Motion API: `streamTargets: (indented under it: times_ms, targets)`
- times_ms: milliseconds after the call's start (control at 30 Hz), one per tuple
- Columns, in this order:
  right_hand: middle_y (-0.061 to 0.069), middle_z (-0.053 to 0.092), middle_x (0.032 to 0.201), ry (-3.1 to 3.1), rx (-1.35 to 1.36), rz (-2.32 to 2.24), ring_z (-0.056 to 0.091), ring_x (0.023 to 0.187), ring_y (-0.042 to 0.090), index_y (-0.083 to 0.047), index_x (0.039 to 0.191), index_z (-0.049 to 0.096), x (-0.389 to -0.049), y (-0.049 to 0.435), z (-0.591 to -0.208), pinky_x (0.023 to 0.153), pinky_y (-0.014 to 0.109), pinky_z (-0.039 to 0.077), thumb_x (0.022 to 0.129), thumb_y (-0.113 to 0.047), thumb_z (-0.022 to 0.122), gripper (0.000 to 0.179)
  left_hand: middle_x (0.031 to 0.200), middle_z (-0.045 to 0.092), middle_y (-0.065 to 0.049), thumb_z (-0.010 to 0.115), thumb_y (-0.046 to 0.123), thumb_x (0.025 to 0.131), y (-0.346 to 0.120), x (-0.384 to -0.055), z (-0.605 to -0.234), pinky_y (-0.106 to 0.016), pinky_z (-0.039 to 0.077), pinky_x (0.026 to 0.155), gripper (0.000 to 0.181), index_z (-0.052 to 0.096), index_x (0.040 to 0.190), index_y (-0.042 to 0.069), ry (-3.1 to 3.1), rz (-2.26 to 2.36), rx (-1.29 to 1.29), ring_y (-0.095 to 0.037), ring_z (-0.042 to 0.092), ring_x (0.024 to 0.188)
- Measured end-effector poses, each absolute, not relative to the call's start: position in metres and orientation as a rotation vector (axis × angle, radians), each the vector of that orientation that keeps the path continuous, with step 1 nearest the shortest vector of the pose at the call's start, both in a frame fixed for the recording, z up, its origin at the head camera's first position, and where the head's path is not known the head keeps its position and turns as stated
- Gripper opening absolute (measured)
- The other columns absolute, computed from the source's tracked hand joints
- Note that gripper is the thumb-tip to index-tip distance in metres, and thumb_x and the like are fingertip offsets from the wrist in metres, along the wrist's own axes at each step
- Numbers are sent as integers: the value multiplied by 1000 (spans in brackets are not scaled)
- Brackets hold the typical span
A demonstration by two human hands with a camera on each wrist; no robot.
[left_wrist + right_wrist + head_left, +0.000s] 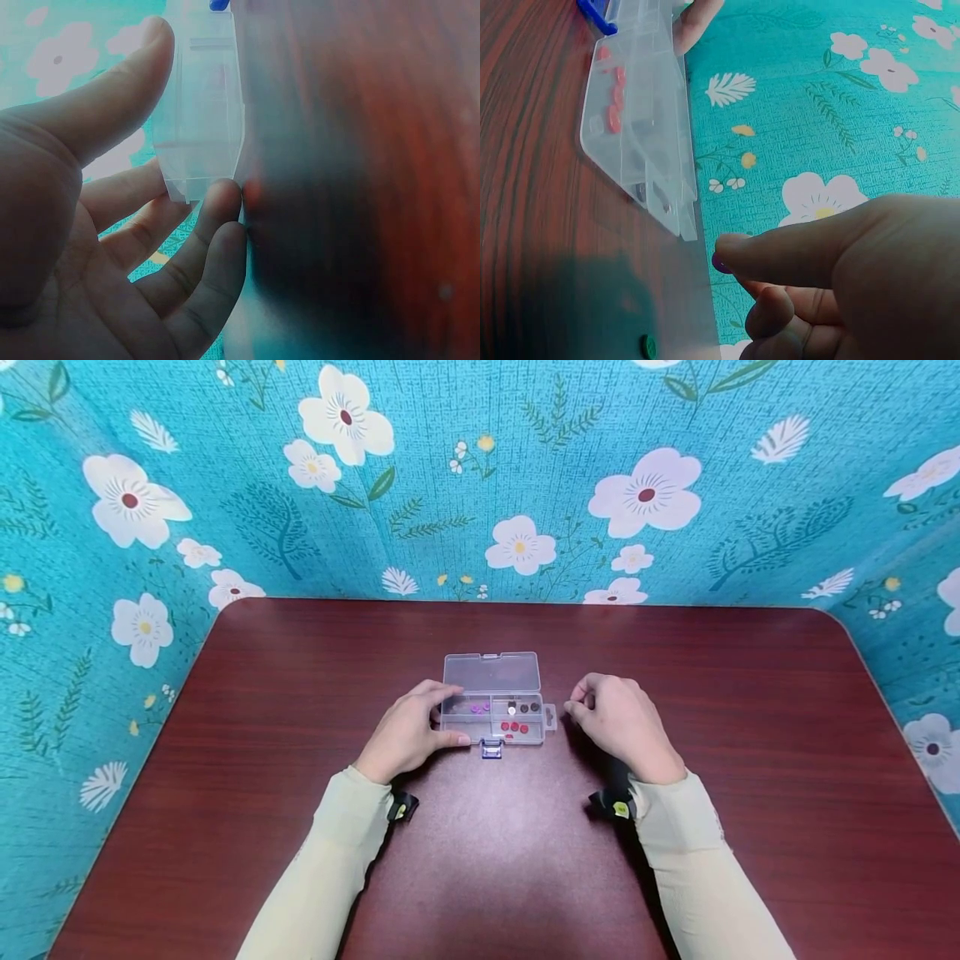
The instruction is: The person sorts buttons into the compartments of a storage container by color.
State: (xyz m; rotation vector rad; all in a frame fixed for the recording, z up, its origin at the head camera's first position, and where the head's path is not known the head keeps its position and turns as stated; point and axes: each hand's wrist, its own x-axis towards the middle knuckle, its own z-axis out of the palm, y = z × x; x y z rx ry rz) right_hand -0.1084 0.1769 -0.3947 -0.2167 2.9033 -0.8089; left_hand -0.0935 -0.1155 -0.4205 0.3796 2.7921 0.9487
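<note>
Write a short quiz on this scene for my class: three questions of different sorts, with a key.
1. What colour is the piece pinched in the right hand?
2. True or false: the lid of the box stands open.
3. In the head view, where in the box do the red pieces lie? A) Far left B) Far right C) Near right

Key: 1. Purple. 2. True. 3. C.

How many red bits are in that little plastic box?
4 red bits, all in the front-right compartment of the plastic box: three in a row, one just in front. Any lying hidden beneath these wouldn't show.
</note>
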Motion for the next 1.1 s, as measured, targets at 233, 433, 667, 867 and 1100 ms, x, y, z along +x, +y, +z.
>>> streamTargets:
  times_ms: [233,433,667,867,1100]
  targets:
    - [-2,57,66,2903,-220,-817,52,63,19,-14,85,68,-111,168,-392,55,35,39,89,-16,70,5,126,60,-2,88,33,79,-115,-94,-419,-34,44,74,67,62,138,14,2787,959,380,-15,54,83]
    - [-1,56,65,2902,-242,-823,52,62,19,-13,85,68,-112,159,-391,54,35,38,89,-17,71,6,126,60,-2,88,33,79,-115,-95,-420,-33,44,75,67,62,138,14,2792,960,387,-15,55,83]
    - [-2,55,64,2895,-255,-832,51,60,18,-14,84,67,-111,147,-388,53,34,38,90,-18,71,8,126,60,-1,88,34,79,-115,-95,-419,-34,44,75,67,62,138,14,2792,955,382,-15,55,84]
    - [-3,55,64,2876,-276,-860,50,59,17,-14,83,67,-112,134,-385,52,33,37,90,-18,73,10,128,59,-1,88,35,79,-116,-94,-420,-34,44,77,68,62,138,14,2793,948,381,-15,54,85]
    - [-2,55,64,2855,-275,-877,50,57,16,-14,84,67,-113,124,-385,52,33,38,90,-18,73,10,126,59,-1,88,34,79,-116,-95,-421,-34,44,76,67,62,138,15,2787,956,379,-15,54,84]
